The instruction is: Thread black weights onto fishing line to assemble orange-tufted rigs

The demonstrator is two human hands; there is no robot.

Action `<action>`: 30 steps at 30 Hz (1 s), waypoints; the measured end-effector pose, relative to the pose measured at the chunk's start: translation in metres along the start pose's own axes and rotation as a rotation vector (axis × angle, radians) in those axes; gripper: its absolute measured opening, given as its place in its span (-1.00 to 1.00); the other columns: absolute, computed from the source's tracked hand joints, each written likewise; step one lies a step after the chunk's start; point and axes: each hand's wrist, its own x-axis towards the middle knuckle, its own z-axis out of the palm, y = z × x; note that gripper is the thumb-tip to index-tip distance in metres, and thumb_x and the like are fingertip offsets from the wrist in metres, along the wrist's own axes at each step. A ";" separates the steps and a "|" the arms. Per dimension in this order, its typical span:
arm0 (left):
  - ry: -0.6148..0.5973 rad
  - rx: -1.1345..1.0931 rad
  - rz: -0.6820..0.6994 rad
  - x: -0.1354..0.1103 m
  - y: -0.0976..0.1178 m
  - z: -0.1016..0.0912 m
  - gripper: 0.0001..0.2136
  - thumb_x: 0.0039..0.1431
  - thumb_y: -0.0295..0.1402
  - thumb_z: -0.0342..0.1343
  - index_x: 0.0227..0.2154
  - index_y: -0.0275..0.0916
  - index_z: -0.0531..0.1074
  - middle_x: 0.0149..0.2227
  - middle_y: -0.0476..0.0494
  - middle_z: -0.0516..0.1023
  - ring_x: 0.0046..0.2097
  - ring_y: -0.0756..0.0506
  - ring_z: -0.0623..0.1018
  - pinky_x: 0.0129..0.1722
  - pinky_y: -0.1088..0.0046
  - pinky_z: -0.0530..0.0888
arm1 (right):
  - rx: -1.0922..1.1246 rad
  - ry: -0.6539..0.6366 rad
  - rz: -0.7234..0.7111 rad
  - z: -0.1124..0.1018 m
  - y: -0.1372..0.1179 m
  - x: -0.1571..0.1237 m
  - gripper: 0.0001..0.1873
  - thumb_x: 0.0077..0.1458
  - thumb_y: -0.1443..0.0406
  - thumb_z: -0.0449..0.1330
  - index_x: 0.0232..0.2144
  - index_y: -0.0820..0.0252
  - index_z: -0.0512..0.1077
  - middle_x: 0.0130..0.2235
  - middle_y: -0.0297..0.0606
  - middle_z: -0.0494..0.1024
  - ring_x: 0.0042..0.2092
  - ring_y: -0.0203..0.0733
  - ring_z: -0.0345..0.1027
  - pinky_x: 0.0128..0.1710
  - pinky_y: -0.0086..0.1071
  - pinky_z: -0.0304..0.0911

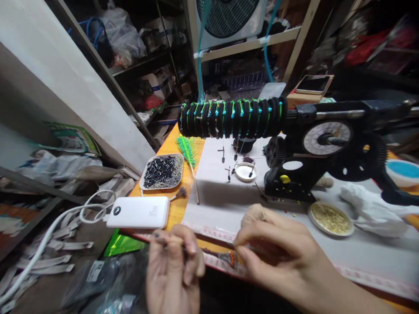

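My left hand (175, 266) is at the table's front edge, with thumb and fingers closed in a pinch. A small dark thing shows at its fingertips, too small to name. My right hand (281, 253) is to the right, thumb and forefinger pressed together; I cannot make out what is between them. Between the hands, at the edge, lies a grey and orange piece (229, 258) near a pink-and-white measuring tape (216, 231). Behind them stands a black hand-cranked machine (327, 139) with a dial. Its roller carries several black rings (232, 117) wound with green and blue strands.
A white tray (141, 182) of black beads stands left, behind a white power bank (140, 212) with a cable. Dark tufts on thin wires hang below the roller near a small white dish (246, 178). Right are a dish of golden bits (330, 219) and crumpled white plastic (373, 209).
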 end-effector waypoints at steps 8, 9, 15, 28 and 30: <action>-0.375 0.649 0.137 0.001 -0.001 -0.037 -0.85 0.33 -0.33 0.11 -0.39 -0.13 0.33 -0.45 0.01 0.47 -0.38 -0.01 0.47 -0.31 0.52 0.37 | 0.265 -0.104 0.335 -0.007 0.003 0.006 -0.79 0.23 0.27 0.20 -0.46 0.17 0.44 -0.45 -0.39 0.31 -0.42 -0.32 0.19 -0.47 -0.49 0.13; -0.433 0.747 0.180 0.000 -0.003 -0.039 -0.91 0.35 -0.35 0.05 -0.31 -0.11 0.39 -0.41 -0.03 0.47 -0.34 -0.04 0.48 -0.26 0.48 0.38 | 0.267 -0.110 0.327 -0.007 0.004 0.006 -0.80 0.22 0.26 0.23 -0.46 0.17 0.50 -0.46 -0.38 0.30 -0.43 -0.33 0.18 -0.47 -0.49 0.11; -0.808 1.155 0.264 0.015 -0.002 -0.039 -0.80 0.24 -0.50 0.07 -0.13 -0.17 0.47 -0.19 -0.21 0.54 -0.12 -0.20 0.55 -0.10 0.33 0.44 | 0.328 -0.072 0.369 -0.005 0.008 0.007 -0.80 0.21 0.20 0.27 -0.41 0.15 0.60 -0.42 -0.35 0.38 -0.39 -0.31 0.24 -0.42 -0.47 0.14; -0.246 0.632 -0.058 0.014 -0.002 -0.015 -0.84 0.21 -0.25 0.25 -0.42 -0.19 0.48 -0.39 -0.03 0.52 -0.29 -0.06 0.52 -0.27 0.53 0.44 | 0.110 -0.008 0.248 -0.003 0.001 0.005 -0.82 0.21 0.30 0.23 -0.42 0.13 0.59 -0.50 -0.36 0.39 -0.47 -0.33 0.24 -0.53 -0.51 0.13; -0.183 0.538 -0.104 0.010 -0.006 -0.007 -0.80 0.14 -0.19 0.32 -0.43 -0.20 0.51 -0.42 -0.02 0.53 -0.33 -0.04 0.52 -0.29 0.54 0.45 | 0.056 0.015 0.160 -0.001 0.000 0.004 -0.84 0.19 0.35 0.24 -0.40 0.12 0.62 -0.54 -0.37 0.36 -0.48 -0.33 0.23 -0.53 -0.50 0.11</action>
